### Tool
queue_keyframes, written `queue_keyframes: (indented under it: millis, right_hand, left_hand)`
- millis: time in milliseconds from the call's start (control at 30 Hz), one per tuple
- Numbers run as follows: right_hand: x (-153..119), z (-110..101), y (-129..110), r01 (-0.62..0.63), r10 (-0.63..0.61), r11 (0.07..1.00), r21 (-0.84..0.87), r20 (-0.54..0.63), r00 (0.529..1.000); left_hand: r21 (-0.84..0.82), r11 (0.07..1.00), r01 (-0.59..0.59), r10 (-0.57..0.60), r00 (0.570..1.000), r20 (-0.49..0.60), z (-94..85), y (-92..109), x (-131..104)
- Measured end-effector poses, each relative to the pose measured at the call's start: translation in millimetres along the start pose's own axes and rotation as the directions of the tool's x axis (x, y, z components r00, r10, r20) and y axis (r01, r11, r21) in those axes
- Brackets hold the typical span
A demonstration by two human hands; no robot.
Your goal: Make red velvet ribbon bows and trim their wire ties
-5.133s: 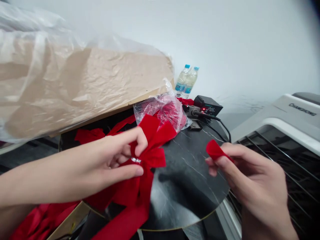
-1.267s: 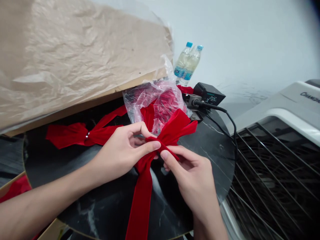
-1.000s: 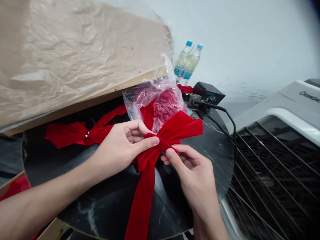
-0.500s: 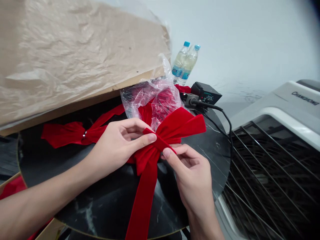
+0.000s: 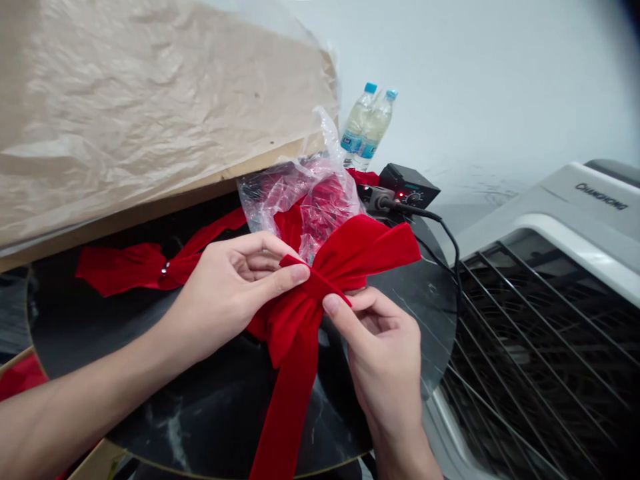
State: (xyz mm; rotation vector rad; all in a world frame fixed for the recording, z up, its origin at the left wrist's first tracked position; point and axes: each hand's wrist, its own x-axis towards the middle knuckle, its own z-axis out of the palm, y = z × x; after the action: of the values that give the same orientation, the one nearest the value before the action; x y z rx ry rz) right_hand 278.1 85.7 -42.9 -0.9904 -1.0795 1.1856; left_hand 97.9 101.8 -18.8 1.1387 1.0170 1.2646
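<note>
A red velvet bow [image 5: 295,320] is held above the black round table [image 5: 210,427], its long tail hanging toward the front edge. My left hand [image 5: 245,280] pinches one end of the narrow red strip [image 5: 320,285] lying across the bow's middle. Thumb and fingers of my right hand [image 5: 375,333] grip the strip's other end, lower right. Behind the bow lies a clear plastic bag [image 5: 325,200] with red fabric inside. Another red bow [image 5: 125,267], with a shiny band at its centre, rests on the table at the left.
A plastic-covered cardboard box [image 5: 165,113] stands at the back left. Two bottles [image 5: 367,130] are near the wall, beside a black control box [image 5: 410,185] with a cable [image 5: 445,227]. At the right is a grilled appliance [image 5: 540,320]. Red fabric [image 5: 23,377] shows at lower left.
The view has shifted slightly, and the bow's lower loop looks fuller and its upper right end reaches farther right. A red light now shows on the control box. Both hands keep their hold.
</note>
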Motion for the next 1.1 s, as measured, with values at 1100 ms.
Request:
queue_keyframes:
  millis: [1100]
  right_hand:
    - [-4.4,-4.6,-8.3,0.182,-0.184,0.966,-0.182,0.002,0.983]
  left_hand:
    - [-0.291,0.876,0.384,-0.326,0.917,0.23,-0.1,2.0,6.0]
